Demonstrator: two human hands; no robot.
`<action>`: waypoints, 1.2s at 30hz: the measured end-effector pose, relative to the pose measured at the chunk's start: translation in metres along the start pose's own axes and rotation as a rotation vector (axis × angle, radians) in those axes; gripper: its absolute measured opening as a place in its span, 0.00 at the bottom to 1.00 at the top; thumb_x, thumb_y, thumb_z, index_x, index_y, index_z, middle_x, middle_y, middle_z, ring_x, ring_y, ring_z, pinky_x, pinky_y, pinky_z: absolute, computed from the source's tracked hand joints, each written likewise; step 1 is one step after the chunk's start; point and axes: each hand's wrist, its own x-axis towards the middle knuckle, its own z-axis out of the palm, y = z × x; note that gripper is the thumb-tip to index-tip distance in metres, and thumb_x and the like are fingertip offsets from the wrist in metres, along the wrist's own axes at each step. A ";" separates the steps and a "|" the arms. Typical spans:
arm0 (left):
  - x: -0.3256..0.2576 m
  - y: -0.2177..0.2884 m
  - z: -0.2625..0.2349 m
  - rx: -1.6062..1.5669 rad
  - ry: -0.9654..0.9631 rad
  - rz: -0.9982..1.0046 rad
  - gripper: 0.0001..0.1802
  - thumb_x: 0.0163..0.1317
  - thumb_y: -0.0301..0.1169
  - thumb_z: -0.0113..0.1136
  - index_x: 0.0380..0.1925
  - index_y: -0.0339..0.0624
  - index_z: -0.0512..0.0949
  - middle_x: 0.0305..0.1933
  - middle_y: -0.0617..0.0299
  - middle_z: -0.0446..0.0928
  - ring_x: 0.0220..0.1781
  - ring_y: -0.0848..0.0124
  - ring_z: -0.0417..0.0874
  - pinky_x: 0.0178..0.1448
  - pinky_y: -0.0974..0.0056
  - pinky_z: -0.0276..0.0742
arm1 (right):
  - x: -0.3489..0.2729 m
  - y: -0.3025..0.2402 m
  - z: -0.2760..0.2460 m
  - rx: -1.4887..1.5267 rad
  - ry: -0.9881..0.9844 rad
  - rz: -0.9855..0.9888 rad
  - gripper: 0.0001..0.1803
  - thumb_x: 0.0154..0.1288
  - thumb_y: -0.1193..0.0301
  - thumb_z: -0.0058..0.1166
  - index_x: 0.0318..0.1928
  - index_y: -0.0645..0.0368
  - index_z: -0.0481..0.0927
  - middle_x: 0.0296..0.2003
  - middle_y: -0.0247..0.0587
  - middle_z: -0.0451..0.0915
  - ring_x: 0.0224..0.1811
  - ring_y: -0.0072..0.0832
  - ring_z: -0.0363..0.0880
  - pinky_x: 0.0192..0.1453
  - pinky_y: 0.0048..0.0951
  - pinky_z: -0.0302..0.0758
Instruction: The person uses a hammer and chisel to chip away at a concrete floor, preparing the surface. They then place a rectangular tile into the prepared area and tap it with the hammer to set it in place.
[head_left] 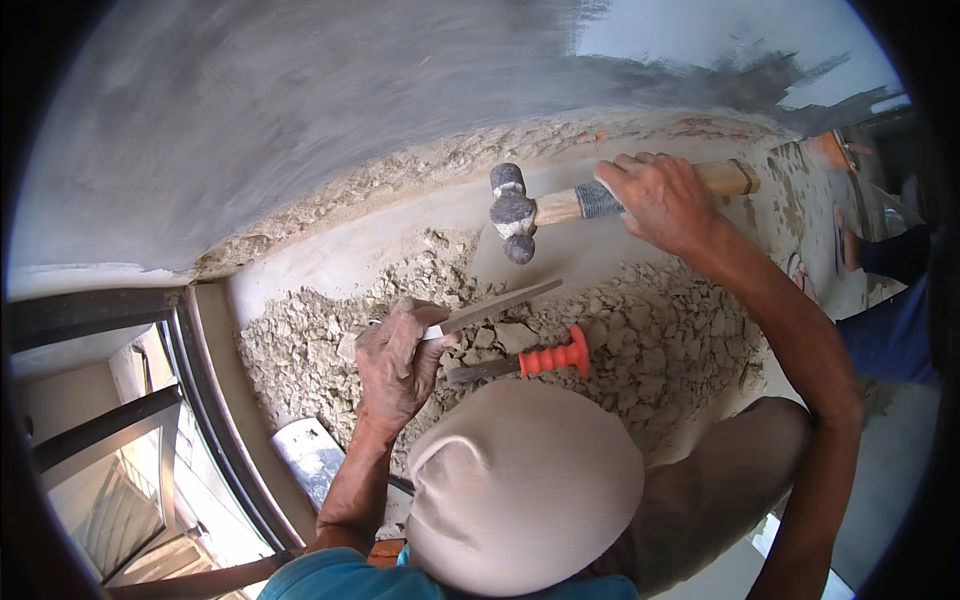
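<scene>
The left hand (398, 362) is closed around the near end of a flat chisel (497, 306), whose long axis slants up and right over the rubble (660, 340). To its right and farther off, the right hand (660, 200) grips a ball-peen hammer (560, 208) by its wooden handle, head pointing left, poised just beyond the chisel's far tip. A second chisel with an orange guard (552, 358) lies near, untouched.

One hammer (517, 213), two chisels (495, 306)

Left hand (395, 365) grips chisel (497, 306); right hand (660, 200) holds hammer (590, 202).
</scene>
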 end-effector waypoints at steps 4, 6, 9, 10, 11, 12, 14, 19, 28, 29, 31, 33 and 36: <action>-0.005 -0.004 0.000 -0.012 0.031 0.019 0.11 0.61 0.33 0.69 0.36 0.40 0.78 0.35 0.57 0.82 0.29 0.62 0.84 0.30 0.61 0.78 | 0.023 0.006 0.003 -0.025 -0.029 0.019 0.19 0.48 0.83 0.59 0.45 0.63 0.79 0.35 0.50 0.84 0.34 0.47 0.85 0.39 0.45 0.82; -0.006 -0.002 -0.002 -0.043 0.015 -0.001 0.11 0.62 0.33 0.69 0.35 0.39 0.77 0.35 0.57 0.82 0.29 0.62 0.84 0.29 0.61 0.77 | 0.037 0.023 0.020 -0.091 -0.133 0.199 0.21 0.49 0.83 0.58 0.48 0.64 0.81 0.34 0.51 0.84 0.33 0.47 0.85 0.39 0.44 0.83; -0.009 -0.005 -0.004 -0.017 0.000 0.029 0.10 0.62 0.32 0.68 0.35 0.39 0.77 0.36 0.57 0.82 0.29 0.62 0.84 0.29 0.61 0.77 | 0.020 0.024 0.024 -0.091 -0.208 0.161 0.23 0.50 0.83 0.57 0.50 0.64 0.81 0.32 0.53 0.84 0.34 0.48 0.86 0.41 0.44 0.83; -0.008 -0.006 -0.004 -0.054 0.017 0.014 0.10 0.62 0.31 0.68 0.36 0.39 0.78 0.36 0.57 0.82 0.30 0.62 0.84 0.29 0.60 0.77 | 0.017 0.020 0.025 -0.081 -0.210 0.146 0.22 0.50 0.83 0.57 0.50 0.64 0.81 0.32 0.52 0.84 0.35 0.48 0.86 0.41 0.45 0.83; -0.010 -0.007 -0.004 -0.052 0.022 0.014 0.10 0.61 0.31 0.69 0.37 0.40 0.78 0.36 0.57 0.82 0.30 0.62 0.84 0.28 0.60 0.77 | 0.015 0.016 0.021 -0.070 -0.207 0.134 0.22 0.50 0.82 0.58 0.50 0.64 0.81 0.33 0.52 0.84 0.35 0.48 0.86 0.41 0.45 0.83; -0.013 -0.008 -0.004 -0.050 0.026 0.015 0.10 0.61 0.31 0.69 0.37 0.40 0.78 0.37 0.57 0.82 0.30 0.62 0.84 0.28 0.60 0.76 | 0.013 0.012 0.016 -0.059 -0.204 0.123 0.22 0.50 0.82 0.58 0.49 0.64 0.81 0.33 0.52 0.84 0.36 0.49 0.86 0.42 0.45 0.83; -0.023 -0.012 -0.002 -0.034 0.021 0.019 0.11 0.59 0.30 0.70 0.39 0.40 0.79 0.37 0.58 0.83 0.30 0.62 0.85 0.28 0.61 0.76 | 0.015 -0.005 0.007 -0.033 -0.199 0.081 0.21 0.50 0.82 0.58 0.49 0.64 0.80 0.33 0.51 0.84 0.36 0.49 0.86 0.42 0.46 0.82; -0.046 -0.011 -0.003 0.040 0.006 0.042 0.13 0.62 0.36 0.69 0.38 0.41 0.78 0.36 0.55 0.85 0.31 0.63 0.88 0.28 0.63 0.79 | 0.032 -0.047 -0.006 0.060 0.016 -0.115 0.20 0.51 0.82 0.57 0.48 0.63 0.79 0.34 0.51 0.85 0.36 0.49 0.86 0.42 0.46 0.82; -0.052 -0.017 0.000 -0.029 0.086 0.017 0.14 0.64 0.38 0.67 0.40 0.39 0.78 0.37 0.52 0.85 0.32 0.61 0.88 0.32 0.62 0.81 | 0.034 -0.030 -0.003 -0.046 -0.129 0.083 0.12 0.56 0.81 0.56 0.43 0.63 0.78 0.30 0.51 0.82 0.36 0.46 0.86 0.41 0.46 0.84; -0.053 -0.015 -0.001 -0.019 0.080 0.003 0.14 0.64 0.38 0.66 0.40 0.38 0.78 0.37 0.52 0.84 0.33 0.60 0.88 0.32 0.62 0.81 | 0.029 -0.033 -0.002 -0.020 -0.106 0.011 0.16 0.55 0.82 0.55 0.47 0.63 0.79 0.29 0.53 0.83 0.36 0.48 0.86 0.40 0.48 0.83; -0.047 -0.012 -0.002 -0.034 0.070 -0.007 0.15 0.65 0.39 0.66 0.40 0.38 0.78 0.37 0.53 0.85 0.34 0.60 0.88 0.34 0.62 0.81 | 0.029 -0.036 -0.002 -0.004 -0.071 -0.075 0.21 0.54 0.83 0.55 0.51 0.63 0.79 0.29 0.54 0.83 0.35 0.50 0.86 0.40 0.49 0.82; -0.044 -0.013 -0.005 -0.009 0.060 0.007 0.15 0.65 0.39 0.66 0.40 0.38 0.78 0.38 0.53 0.85 0.34 0.60 0.88 0.34 0.62 0.81 | 0.036 -0.040 -0.005 -0.020 -0.043 -0.104 0.22 0.54 0.82 0.56 0.52 0.63 0.79 0.30 0.54 0.83 0.36 0.49 0.86 0.40 0.48 0.82; -0.041 -0.018 -0.005 -0.032 0.059 0.032 0.16 0.64 0.39 0.66 0.41 0.37 0.78 0.37 0.53 0.84 0.34 0.59 0.88 0.34 0.61 0.81 | 0.053 -0.016 0.005 -0.087 -0.136 0.195 0.18 0.51 0.82 0.58 0.46 0.63 0.78 0.33 0.54 0.83 0.36 0.47 0.86 0.41 0.47 0.82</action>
